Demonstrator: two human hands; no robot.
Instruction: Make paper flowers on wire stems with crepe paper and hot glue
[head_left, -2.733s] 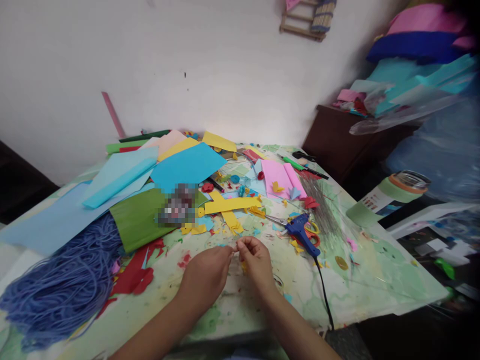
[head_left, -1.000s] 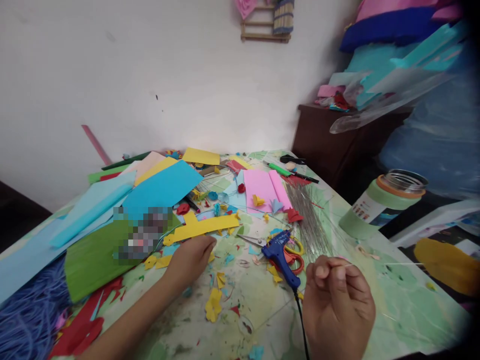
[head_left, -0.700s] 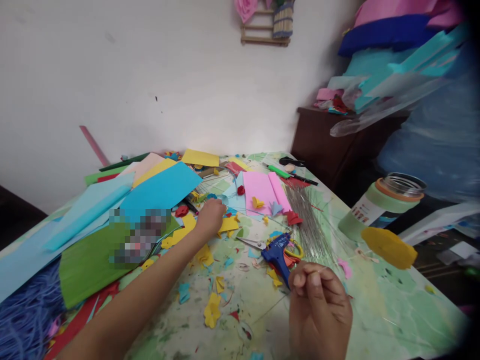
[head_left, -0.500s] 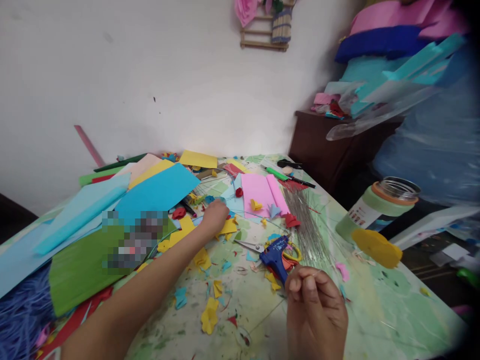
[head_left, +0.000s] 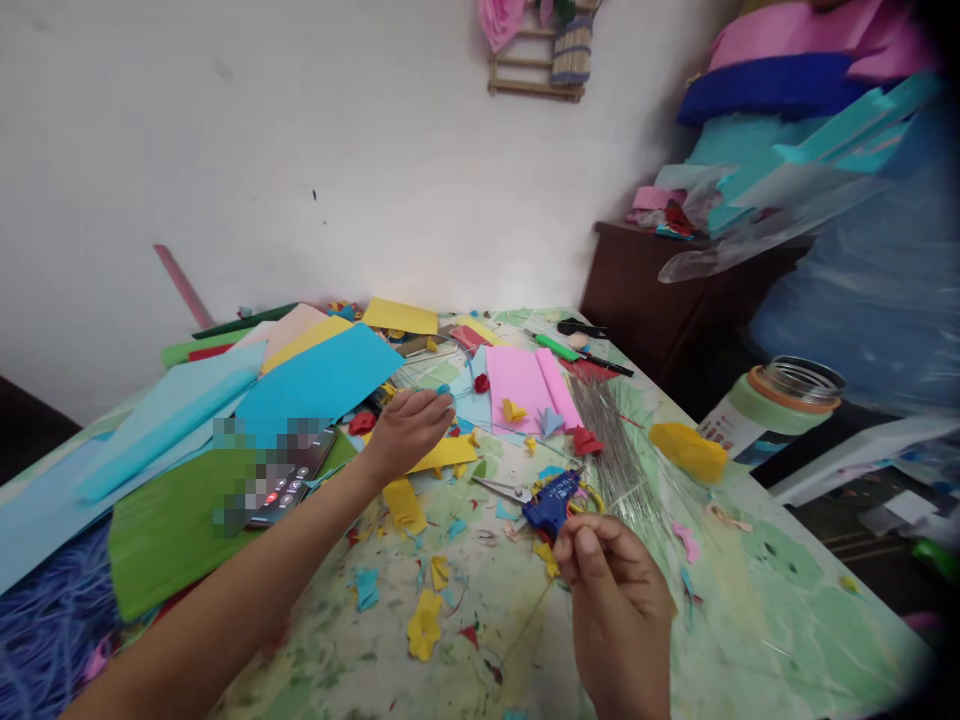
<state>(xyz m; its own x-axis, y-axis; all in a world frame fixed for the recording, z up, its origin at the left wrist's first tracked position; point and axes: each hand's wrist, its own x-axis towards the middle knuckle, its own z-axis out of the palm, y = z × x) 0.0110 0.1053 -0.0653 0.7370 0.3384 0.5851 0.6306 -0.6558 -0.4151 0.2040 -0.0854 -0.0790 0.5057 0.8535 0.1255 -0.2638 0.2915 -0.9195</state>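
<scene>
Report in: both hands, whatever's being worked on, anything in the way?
Left hand palm down over yellow strip, contact hidden. Right hand pinching, held item unclear; glue gun across scissors just beyond. Yellow paper piece overlaps bottle in view.

Two hands (head_left: 619,590), one rounded yellow paper cutout (head_left: 688,452), one blue glue gun (head_left: 551,502), one pair of scissors (head_left: 516,492), one phone (head_left: 300,474), one pale-green bottle (head_left: 772,410), one wire bundle (head_left: 615,430), one cord hank (head_left: 45,640)

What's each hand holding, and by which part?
The right hand seems to pinch a rounded yellow paper piece by a stem too thin to make out. The left hand is at a small blue paper piece; any hold cannot be told.
</scene>
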